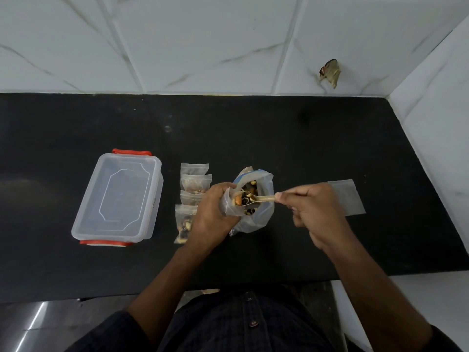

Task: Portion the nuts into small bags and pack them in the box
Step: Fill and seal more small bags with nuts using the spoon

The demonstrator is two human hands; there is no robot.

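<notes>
— Where is the box?
— The clear rectangular plastic box with red clips (116, 196) sits at the left of the black stone counter (253, 128), its lid on.
— And beside it?
— Just right of it, four small clear filled bags (195, 182) lie in an overlapping row running far to near. Right of them stands the large clear plastic bag of mixed nuts (256, 217).
— The hands?
— The left hand (210, 212) holds a small clear open bag (229, 205) at the big bag's left side. The right hand (312, 212) holds a pale small spoon (265, 198) over its mouth.
— Farther right?
— A flat empty clear bag (346, 196), partly behind the right hand.
</notes>
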